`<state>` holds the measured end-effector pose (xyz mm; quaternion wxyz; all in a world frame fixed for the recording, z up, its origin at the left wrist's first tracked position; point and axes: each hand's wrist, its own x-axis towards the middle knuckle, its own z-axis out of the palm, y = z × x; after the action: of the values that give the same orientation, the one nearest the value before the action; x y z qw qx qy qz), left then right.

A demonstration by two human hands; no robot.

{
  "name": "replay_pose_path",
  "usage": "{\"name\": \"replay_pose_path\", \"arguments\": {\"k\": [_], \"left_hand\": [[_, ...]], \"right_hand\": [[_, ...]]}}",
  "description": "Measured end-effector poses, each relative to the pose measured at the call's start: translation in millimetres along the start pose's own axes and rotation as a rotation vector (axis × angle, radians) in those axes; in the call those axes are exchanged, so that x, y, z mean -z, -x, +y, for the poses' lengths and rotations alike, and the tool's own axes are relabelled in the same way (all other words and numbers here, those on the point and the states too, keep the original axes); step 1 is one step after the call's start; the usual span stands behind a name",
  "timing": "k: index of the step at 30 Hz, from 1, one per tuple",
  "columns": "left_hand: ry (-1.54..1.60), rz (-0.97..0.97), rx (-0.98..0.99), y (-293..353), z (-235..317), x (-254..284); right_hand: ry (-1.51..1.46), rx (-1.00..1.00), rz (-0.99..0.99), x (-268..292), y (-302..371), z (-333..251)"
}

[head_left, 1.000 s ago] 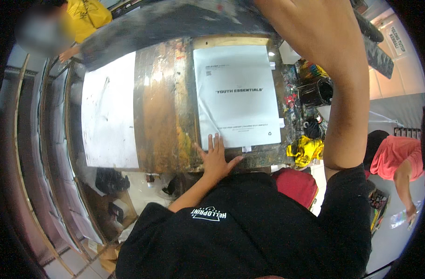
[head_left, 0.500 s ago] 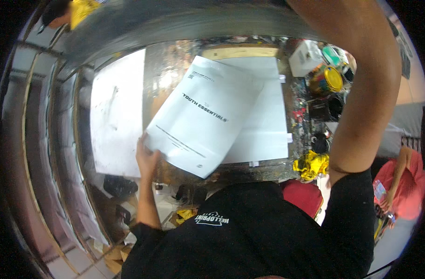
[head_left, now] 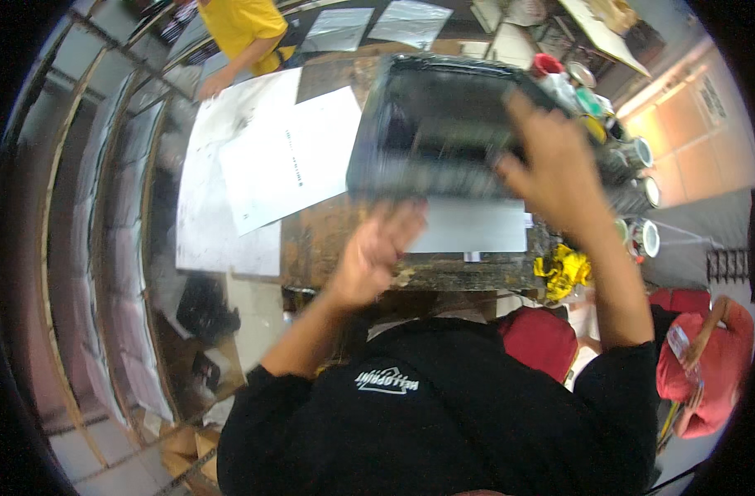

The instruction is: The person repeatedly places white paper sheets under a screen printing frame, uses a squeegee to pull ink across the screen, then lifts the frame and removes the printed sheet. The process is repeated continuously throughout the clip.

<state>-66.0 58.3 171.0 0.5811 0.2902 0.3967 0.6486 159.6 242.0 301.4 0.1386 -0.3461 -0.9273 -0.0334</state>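
A dark silk-screen printing frame (head_left: 444,124) lies low over the middle of the table, blurred by motion. Just in front of its near left edge is my left hand (head_left: 373,260), empty, with its smeared fingers stretched out. My right hand (head_left: 555,161) overlaps the frame's right side, thumb and forefinger apart; blur hides whether it grips the rim. A printed white sheet (head_left: 311,149) rests to the left, partly on a white board (head_left: 204,182). Under the frame's near edge shows a pale sheet (head_left: 468,227), the rest of it hidden.
Paint tins (head_left: 638,153) and tubs line the table's right side. A crumpled yellow cloth (head_left: 566,271) sits at the near right corner. Racks of sheets (head_left: 138,240) stand at the left. A person in yellow (head_left: 245,33) is at the far left, another in red (head_left: 704,364) at the right.
The printing frame has come down over the pale sheet. My left hand let go of the printed sheet, now lying to the left, and moved right; my right arm has lowered.
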Motion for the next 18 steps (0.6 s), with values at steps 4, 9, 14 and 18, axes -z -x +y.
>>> {"name": "replay_pose_path", "arguments": {"k": [4,9,14,18], "left_hand": [[0.5,0.19,0.361,43.2,-78.7,-15.3],[0.43,0.399,0.665,42.3,-177.5,47.7],[0.315,0.41,0.702,34.5,-186.4,49.6],[0.293,0.498,0.743,33.8,-177.0,40.2]], "right_hand": [[-0.149,0.081,-0.279,-112.1,102.7,2.4],[-0.337,0.0,-0.33,-246.6,185.5,-21.8],[-0.154,0.079,-0.123,-286.5,124.9,8.8],[-0.09,0.063,-0.045,-338.9,-6.5,76.4]]}}
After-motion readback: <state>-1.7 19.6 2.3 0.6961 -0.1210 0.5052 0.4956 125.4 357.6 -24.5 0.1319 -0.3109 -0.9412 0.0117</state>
